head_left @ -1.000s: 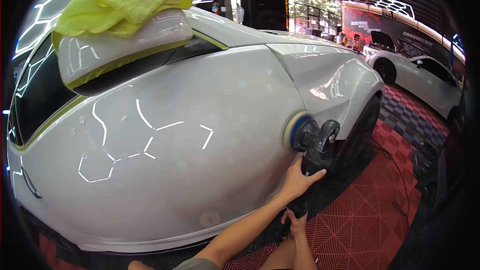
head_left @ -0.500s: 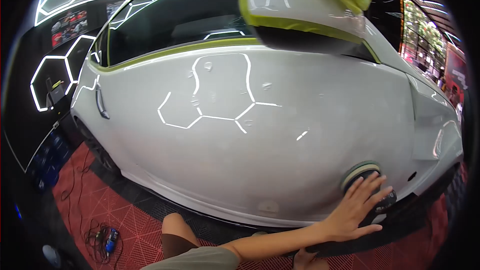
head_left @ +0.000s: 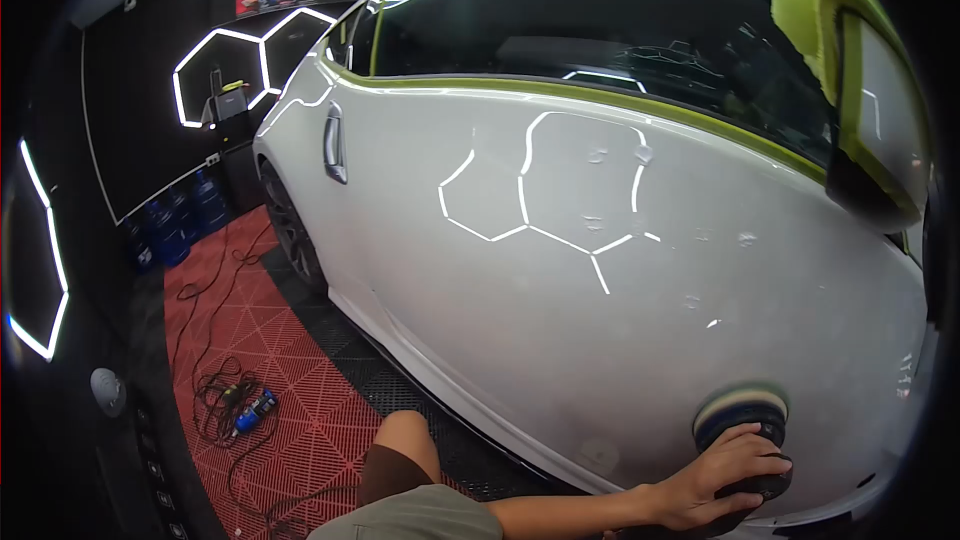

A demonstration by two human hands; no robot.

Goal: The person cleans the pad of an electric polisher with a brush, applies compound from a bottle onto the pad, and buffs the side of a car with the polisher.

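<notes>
My left hand [head_left: 715,485] lies over the head of a black polisher [head_left: 772,432], its fingers curled round the top. The polisher's round pad [head_left: 742,402] rests against the lower part of a light grey car door [head_left: 480,310], its rim blurred. Small whitish smears show on the door panel. Below my left hand the polisher's dark body runs toward the bottom edge, partly hidden by my wrist. My right hand does not show.
The side mirror [head_left: 885,110], with a yellow-green cloth [head_left: 825,10] on it, juts out at the upper right. Cords [head_left: 215,395] and a blue tool [head_left: 255,412] lie on the red floor tiles [head_left: 310,440]. Blue water bottles [head_left: 168,232] stand at the far left.
The view has swung left toward the car's rear. My left hand has shifted from the polisher's body, past spread fingers, to curl over its head. The pad has moved from the fender edge onto the door.
</notes>
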